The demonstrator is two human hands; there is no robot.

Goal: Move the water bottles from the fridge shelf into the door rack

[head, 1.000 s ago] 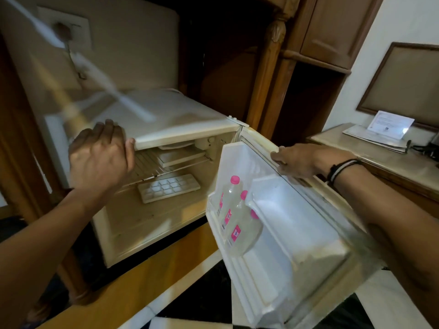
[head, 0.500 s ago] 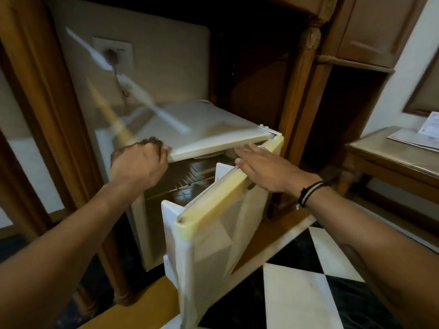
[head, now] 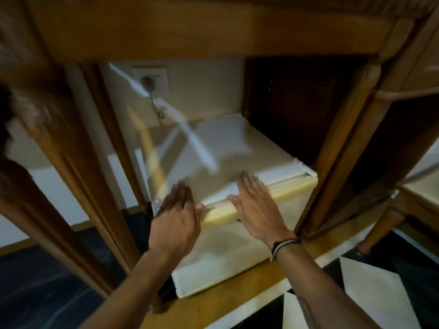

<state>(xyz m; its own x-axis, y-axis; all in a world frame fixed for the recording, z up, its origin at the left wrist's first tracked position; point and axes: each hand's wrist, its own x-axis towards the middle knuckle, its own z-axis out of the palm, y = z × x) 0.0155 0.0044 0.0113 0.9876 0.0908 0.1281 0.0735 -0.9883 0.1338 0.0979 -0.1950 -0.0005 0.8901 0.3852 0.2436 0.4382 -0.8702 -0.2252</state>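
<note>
Evidently near done: fridge door [head: 228,241] shut, bottles hidden, so rack unchecked. Left hand [head: 174,223] and right hand [head: 255,210] flat, fingers spread, empty, at door's top edge.

The white fridge [head: 228,257] is sitting low in a wooden alcove, its yellowed-edged door [head: 237,252] lying shut against the body; no bottles are showing.

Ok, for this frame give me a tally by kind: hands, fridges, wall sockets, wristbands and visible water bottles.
Bare hands: 2, left hand and right hand, both open and flat
Small white fridge, door shut: 1
White wall socket: 1
Dark corded wristband, right wrist: 1
Water bottles visible: 0
Total: 5
</note>
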